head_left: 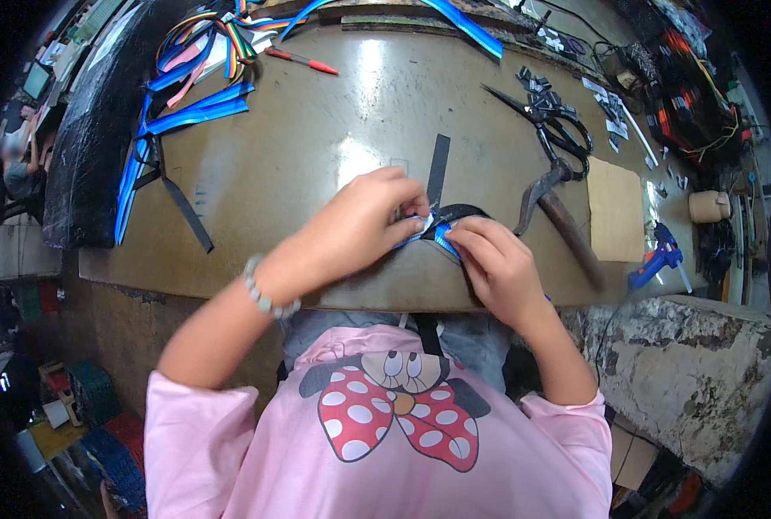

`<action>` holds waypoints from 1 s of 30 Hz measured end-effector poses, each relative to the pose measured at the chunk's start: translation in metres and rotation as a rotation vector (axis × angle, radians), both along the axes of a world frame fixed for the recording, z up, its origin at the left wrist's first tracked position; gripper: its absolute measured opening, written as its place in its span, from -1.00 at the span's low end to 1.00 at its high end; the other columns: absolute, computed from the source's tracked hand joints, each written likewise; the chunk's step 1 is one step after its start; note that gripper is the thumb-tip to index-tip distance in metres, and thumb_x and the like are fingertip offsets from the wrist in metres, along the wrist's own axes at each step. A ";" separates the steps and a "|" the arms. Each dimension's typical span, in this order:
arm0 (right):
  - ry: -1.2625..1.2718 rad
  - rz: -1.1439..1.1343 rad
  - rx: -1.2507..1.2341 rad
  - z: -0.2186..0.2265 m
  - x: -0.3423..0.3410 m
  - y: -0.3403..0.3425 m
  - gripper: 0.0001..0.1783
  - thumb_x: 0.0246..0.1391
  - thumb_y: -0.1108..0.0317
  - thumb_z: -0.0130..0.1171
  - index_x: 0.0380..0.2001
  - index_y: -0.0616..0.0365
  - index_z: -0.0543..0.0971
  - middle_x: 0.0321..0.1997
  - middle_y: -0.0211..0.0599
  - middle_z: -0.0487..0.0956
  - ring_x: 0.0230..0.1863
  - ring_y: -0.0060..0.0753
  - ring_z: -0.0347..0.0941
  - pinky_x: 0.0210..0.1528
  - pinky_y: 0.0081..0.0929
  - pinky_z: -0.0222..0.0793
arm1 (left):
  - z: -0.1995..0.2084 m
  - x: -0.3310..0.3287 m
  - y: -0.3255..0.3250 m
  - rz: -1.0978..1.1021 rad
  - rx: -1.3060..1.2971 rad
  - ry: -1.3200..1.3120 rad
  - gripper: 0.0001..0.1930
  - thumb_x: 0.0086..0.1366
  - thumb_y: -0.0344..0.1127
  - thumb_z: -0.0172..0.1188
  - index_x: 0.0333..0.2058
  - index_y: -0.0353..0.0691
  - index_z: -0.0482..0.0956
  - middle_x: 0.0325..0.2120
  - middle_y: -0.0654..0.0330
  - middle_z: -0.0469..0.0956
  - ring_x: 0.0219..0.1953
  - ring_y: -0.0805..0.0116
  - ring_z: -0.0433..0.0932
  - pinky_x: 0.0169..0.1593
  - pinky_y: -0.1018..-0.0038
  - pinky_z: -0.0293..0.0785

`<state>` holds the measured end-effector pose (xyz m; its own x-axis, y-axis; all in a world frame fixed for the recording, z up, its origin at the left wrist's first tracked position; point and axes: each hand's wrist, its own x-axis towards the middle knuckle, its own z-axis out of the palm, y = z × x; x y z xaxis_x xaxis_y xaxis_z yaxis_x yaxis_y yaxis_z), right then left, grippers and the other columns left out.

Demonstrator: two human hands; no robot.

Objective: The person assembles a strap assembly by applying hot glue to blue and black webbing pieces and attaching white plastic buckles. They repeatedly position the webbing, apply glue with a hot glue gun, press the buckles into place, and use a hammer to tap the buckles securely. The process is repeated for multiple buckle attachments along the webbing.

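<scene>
Lying well to the left of the small blue piece (pixel 444 237), smooth blue ribbons (pixel 202 110) make a long, shiny bunch, with a flat black strap (pixel 185 214) looped by them. Farther back, left of the blue piece, are curly ribbons with rainbow stripes (pixel 236 39) and a thin red pen (pixel 303 60).

Just left of the blue piece is the left hand (pixel 361 221). Its fingers are curled and its thumb and fingertips pinch the piece's left end, where a bit of white shows. Round beads make a bracelet (pixel 265 304) on that wrist. The blue piece is near the front edge of the smooth brown table (pixel 316 130). Right behind it, a thin, flat dark strip (pixel 438 171) sticks out straight. The right hand (pixel 500 264) pinches the right side of the piece with its fingertips. Fingers hide much of the piece.

Some way to its right are black metal scissors (pixel 542 119) with big loops, and a tool (pixel 569 233) with a round brown handle and a bent metal end. These sit close beyond the right hand. Farther right of the piece come a flat tan cardboard sheet (pixel 616 216) and a blue plastic glue gun (pixel 659 259).
</scene>
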<state>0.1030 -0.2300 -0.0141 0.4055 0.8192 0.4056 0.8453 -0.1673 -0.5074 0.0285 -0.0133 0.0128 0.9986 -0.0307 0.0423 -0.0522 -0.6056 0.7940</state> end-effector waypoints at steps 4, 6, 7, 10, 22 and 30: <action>-0.066 -0.055 0.015 0.000 -0.007 0.002 -0.59 -0.17 0.58 0.18 -0.13 0.22 0.56 -0.12 -0.11 0.53 -0.13 -0.06 0.52 -0.12 -0.26 0.50 | -0.016 -0.034 -0.019 0.124 0.053 -0.261 -0.84 0.15 -0.53 0.20 -0.25 -0.31 0.57 -0.27 0.04 0.50 -0.20 0.04 0.51 -0.11 0.26 0.48; -0.101 -0.055 -0.011 0.000 -0.007 0.005 -0.60 -0.14 0.56 0.17 -0.12 0.24 0.56 -0.11 -0.13 0.52 -0.14 -0.08 0.51 -0.13 -0.28 0.50 | -0.023 -0.036 -0.021 0.128 0.079 -0.299 -0.81 0.15 -0.54 0.20 -0.22 -0.32 0.57 -0.26 0.05 0.50 -0.20 0.05 0.50 -0.11 0.27 0.47; -0.117 -0.035 -0.044 0.001 -0.006 0.006 -0.61 -0.13 0.55 0.17 -0.12 0.25 0.55 -0.11 -0.14 0.51 -0.14 -0.09 0.51 -0.13 -0.29 0.50 | -0.026 -0.037 -0.021 0.129 0.092 -0.305 -0.79 0.14 -0.55 0.20 -0.21 -0.32 0.57 -0.25 0.06 0.51 -0.20 0.06 0.49 -0.10 0.28 0.47; -0.166 0.003 -0.089 0.001 -0.002 0.010 -0.66 -0.10 0.51 0.14 -0.16 0.27 0.56 -0.11 -0.16 0.50 -0.15 -0.14 0.50 -0.16 -0.31 0.50 | -0.030 -0.038 -0.019 0.090 0.124 -0.325 -0.73 0.12 -0.56 0.20 -0.16 -0.30 0.56 -0.22 0.07 0.50 -0.19 0.09 0.48 -0.09 0.31 0.47; -0.160 -0.067 0.010 -0.002 -0.011 0.008 -0.67 -0.13 0.57 0.24 -0.19 0.27 0.57 -0.16 -0.13 0.54 -0.18 -0.10 0.52 -0.12 -0.29 0.49 | -0.030 -0.036 -0.011 -0.066 0.313 -0.329 -0.58 0.09 -0.49 0.21 -0.01 -0.25 0.51 -0.18 0.13 0.48 -0.19 0.15 0.46 -0.12 0.33 0.48; 0.011 -1.731 0.442 0.016 0.018 -0.155 -0.49 0.03 0.05 0.40 -0.37 0.31 0.44 -0.27 -0.23 0.48 -0.20 -0.32 0.42 0.06 -0.35 0.37 | -0.028 -0.048 -0.020 0.375 0.024 -0.331 -0.85 0.12 -0.47 0.31 -0.29 -0.28 0.63 -0.29 0.11 0.52 -0.24 0.15 0.50 -0.15 0.34 0.45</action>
